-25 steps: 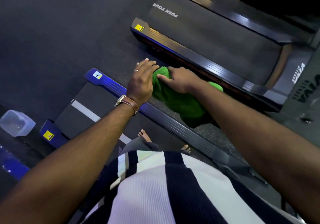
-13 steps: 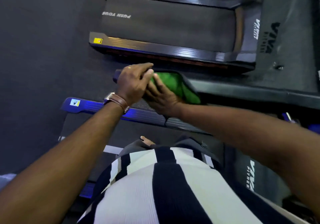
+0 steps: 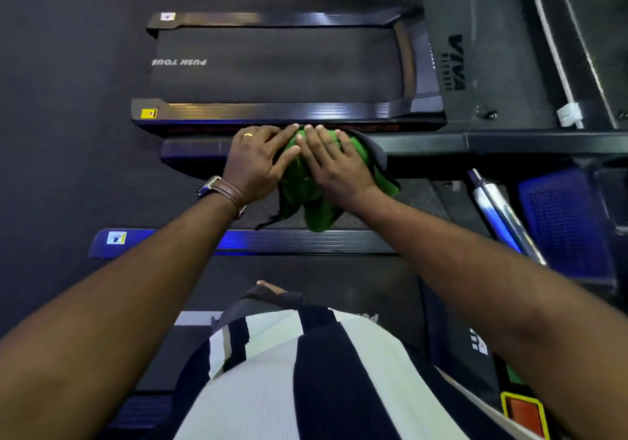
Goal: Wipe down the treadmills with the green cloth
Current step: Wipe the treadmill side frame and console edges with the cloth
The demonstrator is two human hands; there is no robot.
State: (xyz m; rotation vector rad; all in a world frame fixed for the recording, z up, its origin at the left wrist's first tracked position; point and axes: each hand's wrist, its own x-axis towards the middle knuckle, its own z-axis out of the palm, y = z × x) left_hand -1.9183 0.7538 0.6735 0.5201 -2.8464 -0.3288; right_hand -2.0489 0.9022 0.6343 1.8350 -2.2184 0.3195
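The green cloth [image 3: 306,198] is draped over a black handrail bar [image 3: 193,151] of the treadmill I stand on, its loose end hanging toward the blue-lit side rail [image 3: 306,241]. My left hand [image 3: 256,161], with a ring and a brown-strapped watch, lies flat on the bar with its fingers over the cloth's left edge. My right hand [image 3: 334,164] presses flat on top of the cloth, right beside the left. Beyond the bar lies a second treadmill with a dark belt [image 3: 278,66].
A chrome post [image 3: 499,208] and a blue mesh panel [image 3: 560,215] stand at right. A red button in a yellow frame [image 3: 525,417] sits at the bottom right. My bare foot [image 3: 268,285] rests on the belt below. Dark floor stretches at left.
My hands went from overlapping on the cloth to lying flat side by side on it, atop the handrail bar. The view swung so that the far treadmill lies square ahead.
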